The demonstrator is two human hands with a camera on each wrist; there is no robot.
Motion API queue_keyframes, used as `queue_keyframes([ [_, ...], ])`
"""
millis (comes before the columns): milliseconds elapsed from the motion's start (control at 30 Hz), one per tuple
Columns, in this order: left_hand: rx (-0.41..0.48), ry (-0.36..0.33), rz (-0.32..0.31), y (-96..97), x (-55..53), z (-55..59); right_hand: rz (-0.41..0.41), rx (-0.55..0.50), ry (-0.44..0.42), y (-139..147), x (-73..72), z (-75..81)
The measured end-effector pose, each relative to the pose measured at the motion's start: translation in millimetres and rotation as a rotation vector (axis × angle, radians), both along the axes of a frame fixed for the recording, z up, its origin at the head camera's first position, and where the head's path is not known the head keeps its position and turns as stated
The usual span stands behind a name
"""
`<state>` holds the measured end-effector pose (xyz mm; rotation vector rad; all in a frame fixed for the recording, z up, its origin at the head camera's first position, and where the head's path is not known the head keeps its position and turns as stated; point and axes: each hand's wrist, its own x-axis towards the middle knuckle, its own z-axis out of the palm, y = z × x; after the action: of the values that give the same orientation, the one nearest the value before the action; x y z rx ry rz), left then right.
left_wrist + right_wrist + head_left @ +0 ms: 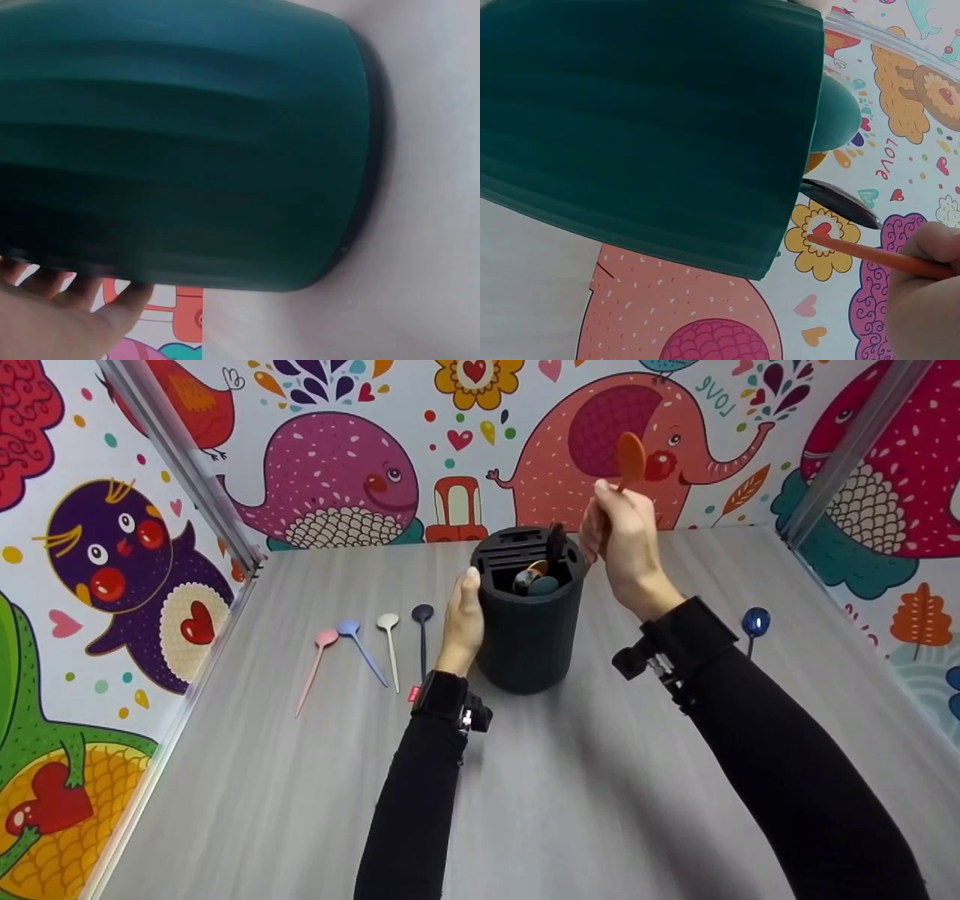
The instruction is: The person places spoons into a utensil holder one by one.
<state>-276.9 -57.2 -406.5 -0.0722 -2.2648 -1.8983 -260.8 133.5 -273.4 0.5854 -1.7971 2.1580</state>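
One orange spoon (631, 456), plain and smooth; rounded oval bowl uppermost, leaning slightly right in head view; slim round handle (892, 259) in matching orange.

Middle of handle hidden by fingers of right hand (631, 540); bowl beyond frame edge in right wrist view; lower ends of teal spoon (543, 586) and dark spoon (556, 541) hidden inside dark green holder (527, 645); other contents hard to count; top of holder cut off in left wrist view; handle of shiny blue spoon (756, 622) partly covered by right sleeve (795, 750).

Orange spoon in right hand, raised above table (285, 817), just right of holder; grip closed round handle; bowl above thumb, handle end pointing towards holder rim, visible gap between; left hand (460, 619) loosely extended, touching holder's left side, fingertips hard to make out; pink spoon (325, 638) on table, well left of holder.
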Motion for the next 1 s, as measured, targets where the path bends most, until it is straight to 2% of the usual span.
queue_keyframes([
  [400,0.012,-0.010,0.010,-0.7,-0.3,-0.3,0.055,-0.044,-0.031,-7.2,0.9,0.6],
  [667,0.007,0.022,0.022,0.5,-0.9,-0.2,0.027,-0.023,0.003,-11.9,-3.8,-5.0],
  [1000,-0.005,0.010,0.014,0.2,-0.4,-1.8,-0.010,0.020,0.005,-15.1,-10.2,-15.9],
])
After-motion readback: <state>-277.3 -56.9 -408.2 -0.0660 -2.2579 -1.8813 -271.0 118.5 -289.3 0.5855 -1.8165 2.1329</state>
